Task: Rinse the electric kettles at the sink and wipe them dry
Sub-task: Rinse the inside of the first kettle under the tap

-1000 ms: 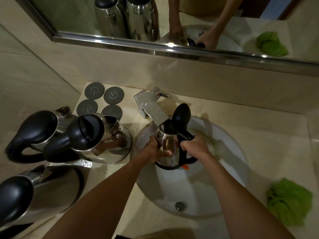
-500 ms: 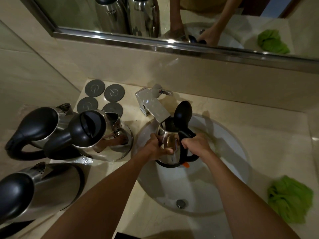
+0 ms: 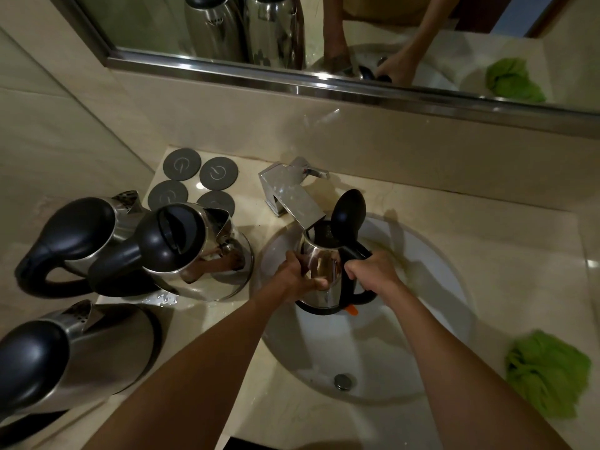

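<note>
Barely anything shifts: kettle (image 3: pixel 321 274) stays over the sink (image 3: pixel 431 319) under the tap (image 3: pixel 292 199), lid up. Left hand (image 3: pixel 297 277) cups its body, right hand (image 3: pixel 373 272) clamps the handle; I'd hold the mouth level, swirl, then tip.

A steel kettle (image 3: pixel 321 274) with its black lid (image 3: pixel 349 212) flipped up is held over the white sink (image 3: pixel 431 319), its open mouth right under the chrome tap (image 3: pixel 292 198). The right hand (image 3: pixel 373 271) curls round the black handle; the left hand (image 3: pixel 298 277) wraps the steel body, thumb across the front. Whether water is running is hard to tell. On the counter (image 3: pixel 487 228) to the left stand three more kettles (image 3: pixel 181 248), lids shut, with four dark round coasters (image 3: pixel 199 183) behind them. A green cloth (image 3: pixel 548 375) lies crumpled right of the sink. The mirror (image 3: pixel 324 37) above reflects kettles, arms and cloth.
</note>
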{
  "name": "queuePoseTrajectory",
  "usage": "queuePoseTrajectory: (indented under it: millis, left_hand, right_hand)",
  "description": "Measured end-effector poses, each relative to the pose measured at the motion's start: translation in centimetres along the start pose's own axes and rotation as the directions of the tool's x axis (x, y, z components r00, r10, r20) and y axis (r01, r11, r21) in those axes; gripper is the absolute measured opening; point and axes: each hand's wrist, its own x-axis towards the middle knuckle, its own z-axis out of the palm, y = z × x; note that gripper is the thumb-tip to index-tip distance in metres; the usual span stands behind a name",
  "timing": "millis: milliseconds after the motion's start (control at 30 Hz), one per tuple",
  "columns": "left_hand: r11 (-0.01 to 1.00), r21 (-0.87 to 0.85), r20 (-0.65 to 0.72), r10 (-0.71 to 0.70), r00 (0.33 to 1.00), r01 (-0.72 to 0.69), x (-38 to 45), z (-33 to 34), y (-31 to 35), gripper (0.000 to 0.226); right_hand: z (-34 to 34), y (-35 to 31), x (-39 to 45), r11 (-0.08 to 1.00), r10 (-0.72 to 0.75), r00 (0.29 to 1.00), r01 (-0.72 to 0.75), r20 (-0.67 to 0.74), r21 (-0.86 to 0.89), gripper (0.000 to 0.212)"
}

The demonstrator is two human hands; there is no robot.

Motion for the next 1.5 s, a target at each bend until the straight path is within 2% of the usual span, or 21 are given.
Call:
queuePoseTrajectory:
  millis: [500, 933, 1200, 1500]
  left_hand:
    - [0.998, -0.056, 0.033, 0.015, 0.999, -0.013, -1.3, 0.2, -0.1, 0.071]
    - [0.999, -0.037, 0.037, 0.032, 0.999, -0.031, -1.3, 0.1, -0.4, 0.077]
    - [0.995, -0.097, 0.037, -0.007, 0.999, 0.010, -1.6, 0.2, -0.4, 0.071]
    - [0.998, -0.065, 0.023, 0.012, 1.000, -0.010, -1.8, 0.2, -0.6, 0.077]
  right_hand:
    - [0.5, 1.1, -0.6, 1.000, 0.004, 1.000, -0.005, 0.013, 0.009, 0.016]
    - [0.8, 1.2, -0.3, 1.000, 0.011, 1.000, -0.011, -0.003, 0.004, 0.014]
    - [0.8, 1.8, -0.1, 1.000, 0.008, 1.000, -0.008, 0.005, -0.006, 0.012]
    - [1.1, 2.1, 0.1, 0.999, 0.020, 1.000, -0.021, -0.008, -0.040, 0.020]
